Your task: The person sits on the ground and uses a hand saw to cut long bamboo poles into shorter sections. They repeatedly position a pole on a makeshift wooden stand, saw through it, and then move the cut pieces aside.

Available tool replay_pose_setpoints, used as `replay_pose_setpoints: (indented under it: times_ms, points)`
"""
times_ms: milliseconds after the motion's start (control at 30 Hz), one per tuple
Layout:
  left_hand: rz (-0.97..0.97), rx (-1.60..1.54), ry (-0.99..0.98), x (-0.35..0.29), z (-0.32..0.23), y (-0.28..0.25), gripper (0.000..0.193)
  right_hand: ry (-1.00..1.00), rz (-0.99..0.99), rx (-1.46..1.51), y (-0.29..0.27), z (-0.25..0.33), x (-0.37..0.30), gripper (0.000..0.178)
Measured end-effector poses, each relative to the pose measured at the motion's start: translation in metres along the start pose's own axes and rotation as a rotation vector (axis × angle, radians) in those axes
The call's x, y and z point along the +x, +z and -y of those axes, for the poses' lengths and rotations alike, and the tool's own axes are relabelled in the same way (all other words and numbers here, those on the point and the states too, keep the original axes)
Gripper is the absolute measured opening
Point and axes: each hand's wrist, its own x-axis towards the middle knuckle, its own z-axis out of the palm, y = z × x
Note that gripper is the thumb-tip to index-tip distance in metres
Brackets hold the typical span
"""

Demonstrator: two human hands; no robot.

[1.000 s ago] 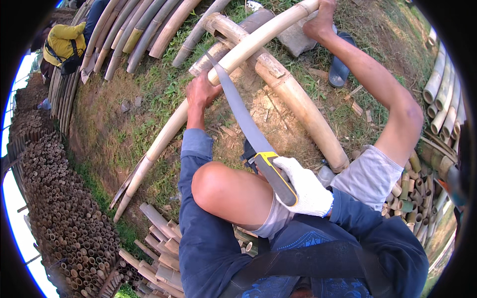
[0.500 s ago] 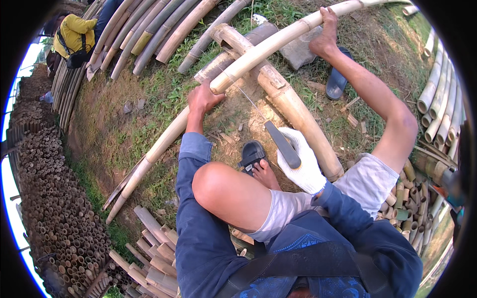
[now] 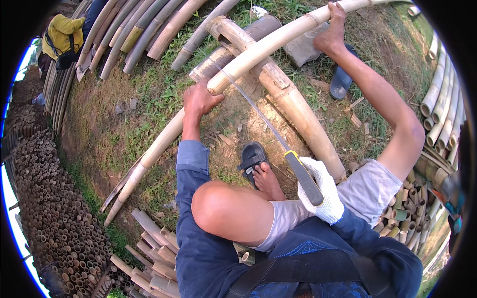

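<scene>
A pale bamboo pole [image 3: 278, 43] runs from my left hand to the upper right, lying across a thicker bamboo log [image 3: 298, 111]. My left hand [image 3: 199, 102] is closed at its near end, where a second pale length of bamboo [image 3: 149, 158] slants to the lower left. How the two lengths meet is hidden by the hand. My right hand [image 3: 325, 191], in a white knit glove, grips the dark grey and yellow handle of a handsaw [image 3: 266, 119]. Its thin blade crosses the pole just beyond the left hand. My bare foot [image 3: 334, 31] presses on the pole farther along.
A grey block [image 3: 305, 47] and a loose sandal [image 3: 341, 74] lie by the raised foot. Bamboo poles [image 3: 164, 30] are lined up at the upper left, near a person in yellow [image 3: 63, 37]. Cut bamboo pieces [image 3: 64, 213] are stacked at left; more poles [image 3: 439, 94] lie at right.
My right hand has drawn the saw back toward me and slightly right, so more blade shows on the near side of the pole. My left hand keeps its hold.
</scene>
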Motion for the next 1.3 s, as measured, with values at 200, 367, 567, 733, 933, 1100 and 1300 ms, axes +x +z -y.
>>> replay_pose_setpoints:
  times_ms: [200,367,567,733,933,1100,1300]
  points:
    - [0.038,-0.035,-0.013,-0.006,-0.028,-0.006,0.072,-0.254,-0.134,-0.035,0.069,-0.036,0.211,0.059]
    - [-0.02,0.027,0.019,-0.012,-0.006,-0.009,0.074,-0.27,-0.14,0.161,0.079,-0.052,0.208,0.056]
    - [-0.063,-0.069,0.073,-0.013,-0.028,0.003,0.065,-0.229,-0.084,0.117,0.042,-0.021,0.209,0.058]
    - [-0.052,-0.017,0.076,-0.011,-0.032,0.003,0.068,-0.357,-0.147,0.039,0.049,-0.054,0.195,0.058]
    - [-0.077,-0.013,0.075,-0.007,-0.067,0.008,0.068,-0.307,-0.157,-0.116,0.013,-0.021,0.2,0.061]
    - [-0.076,-0.024,0.075,-0.015,-0.105,0.013,0.066,-0.175,-0.12,-0.041,-0.027,-0.035,0.186,0.06]
    - [-0.158,-0.005,0.068,-0.024,-0.105,0.026,0.064,-0.276,-0.113,0.051,-0.017,-0.068,0.167,0.062]
